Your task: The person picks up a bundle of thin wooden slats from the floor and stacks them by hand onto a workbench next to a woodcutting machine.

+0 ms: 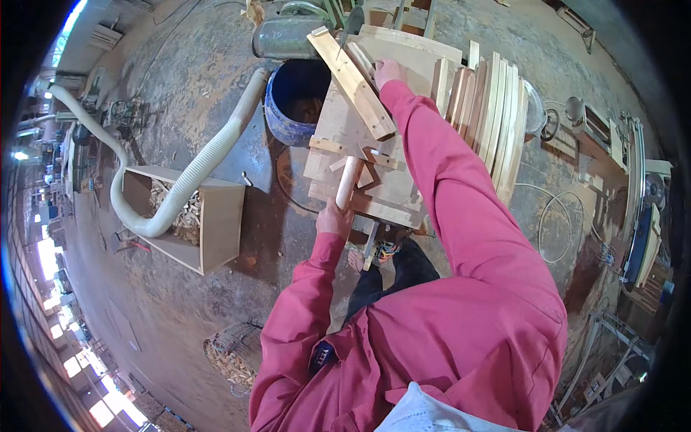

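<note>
My left hand (335, 217) grips the near end of a round wooden handle (349, 180) that lies on a flat wooden jig board (392, 189). Farther out, my right hand (389, 70) presses on a narrow curved wood strip (360, 57) lying beside a long wooden bar (354, 83) set diagonally across the board. A band-saw blade (351, 25) comes down just beyond the strip's far end. Both arms wear red sleeves.
A stack of curved wooden slats (489, 108) stands right of the board. A blue barrel (295, 97) sits left of it, with a white dust hose (187, 180) running into a wooden box of shavings (209, 223). Machines and cables crowd the right side.
</note>
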`<state>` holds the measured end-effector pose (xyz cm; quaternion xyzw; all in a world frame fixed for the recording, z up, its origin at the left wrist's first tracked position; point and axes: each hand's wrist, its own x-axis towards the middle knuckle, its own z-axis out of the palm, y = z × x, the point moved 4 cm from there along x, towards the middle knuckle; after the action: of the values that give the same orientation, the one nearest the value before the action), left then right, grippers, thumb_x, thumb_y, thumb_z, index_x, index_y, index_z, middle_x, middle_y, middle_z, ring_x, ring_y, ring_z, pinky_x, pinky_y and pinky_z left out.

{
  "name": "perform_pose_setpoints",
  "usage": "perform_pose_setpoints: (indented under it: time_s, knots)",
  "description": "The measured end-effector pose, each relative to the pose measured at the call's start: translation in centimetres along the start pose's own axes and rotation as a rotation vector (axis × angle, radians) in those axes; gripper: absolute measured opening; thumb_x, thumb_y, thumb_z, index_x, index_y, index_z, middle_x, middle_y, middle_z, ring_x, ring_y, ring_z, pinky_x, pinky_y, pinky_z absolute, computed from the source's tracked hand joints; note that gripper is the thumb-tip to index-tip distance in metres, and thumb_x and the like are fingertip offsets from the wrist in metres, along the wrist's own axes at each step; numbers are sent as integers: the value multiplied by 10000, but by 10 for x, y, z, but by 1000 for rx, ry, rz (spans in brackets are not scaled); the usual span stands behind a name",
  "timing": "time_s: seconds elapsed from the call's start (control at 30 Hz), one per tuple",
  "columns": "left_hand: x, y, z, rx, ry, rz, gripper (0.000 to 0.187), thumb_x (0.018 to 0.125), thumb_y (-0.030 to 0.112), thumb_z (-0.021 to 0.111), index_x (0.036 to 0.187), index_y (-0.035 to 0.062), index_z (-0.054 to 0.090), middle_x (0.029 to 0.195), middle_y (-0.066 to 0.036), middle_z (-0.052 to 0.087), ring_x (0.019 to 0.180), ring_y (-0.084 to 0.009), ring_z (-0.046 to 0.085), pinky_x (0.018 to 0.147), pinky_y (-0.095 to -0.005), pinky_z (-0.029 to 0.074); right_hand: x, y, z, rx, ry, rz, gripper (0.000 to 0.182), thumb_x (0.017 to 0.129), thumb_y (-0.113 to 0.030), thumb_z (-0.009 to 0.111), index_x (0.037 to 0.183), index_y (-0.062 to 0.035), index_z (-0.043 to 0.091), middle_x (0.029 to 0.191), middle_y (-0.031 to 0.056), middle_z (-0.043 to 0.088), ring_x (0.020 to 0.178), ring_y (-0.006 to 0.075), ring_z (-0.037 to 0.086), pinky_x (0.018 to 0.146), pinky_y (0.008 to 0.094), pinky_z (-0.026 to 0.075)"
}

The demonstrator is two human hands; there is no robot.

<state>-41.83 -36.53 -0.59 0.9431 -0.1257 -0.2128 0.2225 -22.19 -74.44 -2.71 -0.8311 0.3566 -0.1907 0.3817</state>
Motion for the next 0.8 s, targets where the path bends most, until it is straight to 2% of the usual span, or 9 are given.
perform_pose_setpoints:
  time_s: [0.07, 0.13, 0.2, 0.27, 0.3, 0.37, 0.47, 0.7, 0.8]
  knots:
    - [-4, -5, 1, 5, -1, -2, 343, 854, 307, 709, 995, 30, 565, 841, -279, 688, 824, -481, 674, 712, -568, 534, -23, 0, -14, 27, 42, 56, 240, 873, -304, 696, 1026, -124, 741, 1031, 177, 723, 994, 383, 677, 891, 482, 521]
    - [-10, -17, 7, -14, 37, 68, 340, 862, 309, 705, 990, 33, 552, 831, -279, 685, 811, -483, 671, 695, -576, 528, -54, -19, -27, -17, 99, -230, 261, 852, -294, 726, 1034, -107, 722, 1047, 179, 712, 1013, 393, 660, 898, 476, 517]
    - [-20, -21, 4, -37, 61, 86, 345, 859, 303, 710, 992, 37, 535, 826, -280, 683, 810, -483, 670, 697, -577, 526, -67, -17, -26, 28, 29, -187, 257, 841, -286, 741, 1010, -93, 721, 1059, 174, 694, 1031, 394, 645, 905, 474, 511]
    - [-29, -30, 5, 12, -3, 44, 350, 852, 285, 720, 1003, 38, 524, 825, -283, 681, 816, -480, 670, 702, -573, 528, -84, -10, -20, 102, -106, -31, 256, 854, -296, 722, 1005, -89, 722, 1084, 180, 678, 1049, 390, 634, 915, 476, 504]
    - [-31, -32, 3, 6, -7, 40, 350, 852, 285, 720, 1003, 38, 524, 825, -283, 681, 816, -480, 670, 702, -573, 528, -85, -11, -19, 95, -110, -29, 256, 854, -296, 722, 1005, -89, 722, 1084, 180, 678, 1049, 390, 634, 915, 476, 504]
    - [-39, -39, 2, -1, -46, 28, 355, 845, 268, 732, 1011, 36, 520, 824, -280, 683, 819, -475, 674, 707, -568, 531, -93, -18, -19, -72, -59, -168, 248, 873, -295, 691, 1010, -92, 736, 1066, 192, 687, 1044, 385, 638, 922, 479, 503]
    - [-56, -47, 0, -24, -48, 12, 357, 837, 257, 743, 1009, 36, 521, 825, -274, 688, 824, -469, 679, 709, -566, 536, -104, -24, -12, -158, -36, -209, 268, 894, -303, 657, 1047, -106, 755, 1041, 200, 691, 1040, 389, 637, 926, 476, 502]
    - [-70, -55, -5, -3, -120, -65, 377, 827, 264, 758, 1019, 37, 527, 842, -265, 696, 837, -462, 685, 720, -554, 547, -92, -30, 28, -99, -111, -204, 314, 907, -319, 640, 1107, -109, 760, 1026, 227, 685, 1045, 399, 631, 942, 474, 496]
    - [-69, -56, -2, -6, -127, -61, 385, 827, 268, 759, 1033, 37, 531, 858, -260, 700, 841, -457, 689, 726, -545, 552, -82, -30, 42, -117, -48, -265, 351, 921, -371, 610, 1101, -114, 766, 1018, 202, 683, 1007, 387, 635, 907, 471, 495]
